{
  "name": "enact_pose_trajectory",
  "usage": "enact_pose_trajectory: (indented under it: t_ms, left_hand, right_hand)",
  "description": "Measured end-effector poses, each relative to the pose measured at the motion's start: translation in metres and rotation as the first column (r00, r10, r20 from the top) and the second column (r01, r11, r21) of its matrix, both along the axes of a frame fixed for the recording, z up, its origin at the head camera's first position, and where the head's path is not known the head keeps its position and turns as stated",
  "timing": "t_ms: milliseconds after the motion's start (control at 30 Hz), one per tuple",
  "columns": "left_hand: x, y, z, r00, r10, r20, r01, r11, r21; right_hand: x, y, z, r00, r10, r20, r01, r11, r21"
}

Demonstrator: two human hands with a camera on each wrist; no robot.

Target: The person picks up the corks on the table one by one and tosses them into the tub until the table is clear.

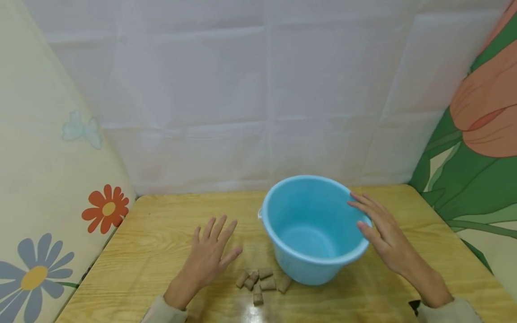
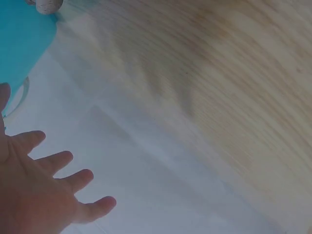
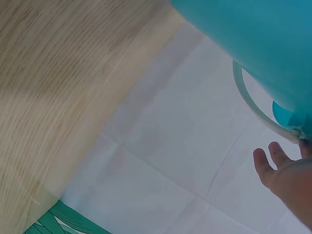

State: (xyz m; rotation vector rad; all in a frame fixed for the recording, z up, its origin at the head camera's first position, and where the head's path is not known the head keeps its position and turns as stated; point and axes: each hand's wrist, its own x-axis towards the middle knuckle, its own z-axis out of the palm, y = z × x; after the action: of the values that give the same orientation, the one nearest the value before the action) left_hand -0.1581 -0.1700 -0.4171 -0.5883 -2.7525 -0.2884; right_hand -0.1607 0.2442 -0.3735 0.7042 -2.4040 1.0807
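A light-blue plastic bucket [image 1: 311, 269] stands on the wooden table, its wide mouth turned partly toward me. At its right rim is my right hand [image 1: 387, 240], with fingers extended over the edge and the thumb beside it. The right wrist view shows that hand [image 3: 287, 175] by the bucket [image 3: 273, 44], near where the pale handle [image 3: 251, 100] joins. Left of the bucket my left hand [image 1: 208, 258] hovers with its fingers spread, holding nothing. Between that hand and the bucket lie several small brown corks [image 1: 268, 284] in a loose cluster.
The wooden table [image 1: 161, 233] meets a white cloth backdrop [image 1: 210, 89] at its far edge. Flower-patterned panels [image 1: 36, 179] flank both sides. A small dark object [image 1: 414, 307] lies near my right sleeve.
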Motion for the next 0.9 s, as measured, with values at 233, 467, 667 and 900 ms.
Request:
enact_pose_trajectory:
  t_ms: [233,467,667,900]
  left_hand:
    - [0.004,-0.003,-0.003,0.986,-0.051,0.160,0.048,0.999,0.021]
    - [0.006,-0.005,-0.004,0.964,-0.095,0.248,0.087,0.995,0.043]
    - [0.008,-0.008,-0.006,0.945,-0.137,0.297,0.121,0.990,0.069]
    - [0.010,-0.011,-0.009,0.935,-0.183,0.305,0.170,0.983,0.069]
  right_hand:
    - [-0.001,0.000,-0.002,1.000,0.008,0.005,-0.008,1.000,-0.019]
    - [-0.001,-0.001,-0.004,1.000,0.013,0.011,-0.012,0.999,-0.030]
    - [-0.001,-0.001,-0.004,1.000,0.012,0.005,-0.011,1.000,-0.028]
    - [0.000,-0.001,-0.004,1.000,0.005,0.011,-0.005,1.000,-0.029]
